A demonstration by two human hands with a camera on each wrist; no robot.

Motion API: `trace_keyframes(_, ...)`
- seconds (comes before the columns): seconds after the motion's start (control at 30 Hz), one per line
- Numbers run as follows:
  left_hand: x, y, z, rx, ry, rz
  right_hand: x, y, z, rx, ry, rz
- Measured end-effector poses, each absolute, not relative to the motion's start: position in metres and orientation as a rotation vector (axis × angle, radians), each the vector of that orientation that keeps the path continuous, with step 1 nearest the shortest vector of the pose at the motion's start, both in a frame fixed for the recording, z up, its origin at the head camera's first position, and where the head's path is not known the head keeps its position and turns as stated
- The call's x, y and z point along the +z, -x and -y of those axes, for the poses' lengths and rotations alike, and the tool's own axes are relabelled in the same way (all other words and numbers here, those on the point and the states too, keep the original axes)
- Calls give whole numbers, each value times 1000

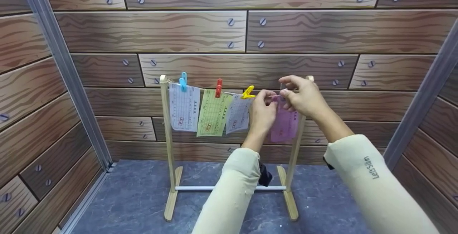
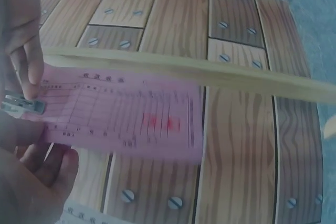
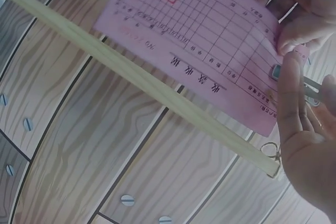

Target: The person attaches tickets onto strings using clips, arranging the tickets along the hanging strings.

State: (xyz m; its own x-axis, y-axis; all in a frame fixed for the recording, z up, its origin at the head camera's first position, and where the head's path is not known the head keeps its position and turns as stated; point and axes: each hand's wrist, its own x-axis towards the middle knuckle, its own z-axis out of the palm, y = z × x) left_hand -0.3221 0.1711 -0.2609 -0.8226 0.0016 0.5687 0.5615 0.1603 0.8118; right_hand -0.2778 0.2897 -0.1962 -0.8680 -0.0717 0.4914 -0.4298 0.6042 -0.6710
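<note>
A pink receipt slip (image 1: 285, 123) hangs at the right end of a string on a wooden stand. My left hand (image 1: 263, 114) pinches its top edge at the string. Just right of it, my right hand (image 1: 304, 96) grips a grey clothespin (image 3: 299, 83), whose tip sits over the slip's top edge. That clothespin (image 2: 23, 104) also shows between the fingers in the left wrist view. Further left along the string hang a white slip (image 1: 184, 108) under a blue clothespin (image 1: 183, 82), a green slip (image 1: 214, 116) under a red clothespin (image 1: 218, 88), and another white slip (image 1: 238, 114) under a yellow clothespin (image 1: 248, 92).
The stand has a left post (image 1: 167, 137), a right post (image 1: 295, 148), wooden feet (image 1: 288, 201) and a white crossbar (image 1: 195, 188). It stands on a dark marbled tabletop (image 1: 128, 198). A wood-patterned wall (image 1: 193, 33) rises behind, with metal corner posts (image 1: 68, 73) at both sides.
</note>
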Motion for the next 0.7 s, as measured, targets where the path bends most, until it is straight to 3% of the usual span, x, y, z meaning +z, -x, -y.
trace_keyframes(0.33, -307, 314, -149, -1281, 915, 2274, -208, 275, -300, 1095, -292, 2264)
trace_keyframes(0.7, -375, 290, -86, -937, 1021, 2281, -286, 231, -319, 834, -310, 2158)
